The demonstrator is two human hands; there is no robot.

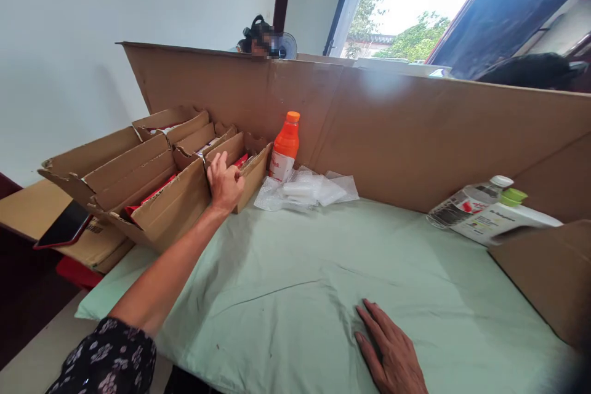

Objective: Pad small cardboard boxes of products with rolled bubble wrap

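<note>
left hand (225,183) at cardboard boxes (178,217), left of the frame, whether its grip grasps an edge unclear; right hand (392,354) on green cloth (286,265), bottom right of centre, grip released; orange bottle (286,143), upper centre

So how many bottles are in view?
3: an orange bottle behind the clear plastic packaging, a clear bottle with a white cap at the right, and a white bottle with a green cap beside it. The cardboard boxes could hide more.
</note>
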